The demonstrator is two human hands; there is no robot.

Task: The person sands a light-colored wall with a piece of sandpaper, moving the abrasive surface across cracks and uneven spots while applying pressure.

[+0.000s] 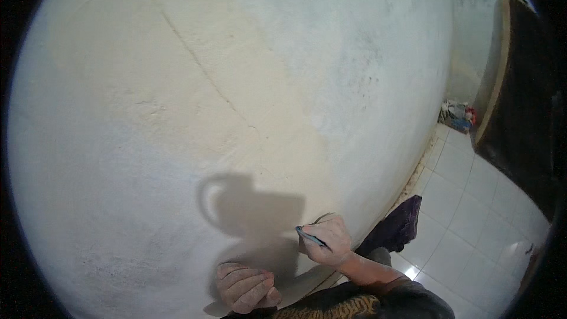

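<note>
A pale plastered wall (274, 75) fills most of my view, with a broad cream-coloured patch and a thin crack (201, 65) slanting down across it. At the bottom right, my right hand (328, 238), whitened with dust, is against the wall. It grips a thin, flat grey-green piece (312, 235); its edge shows, but I cannot tell what it is. Lower and to the left, my left hand (246, 287) is dusty and curled close to the wall. Its fingers lie together, with nothing visible in them; the palm is hidden.
White floor tiles (449, 190) run along the wall's base on the right. A dark panel with a light edge (520, 97) stands there, near a small heap of cloth or rubbish (457, 114). Dark purple fabric (394, 226) shows beside my right arm. Shadows fall on the wall.
</note>
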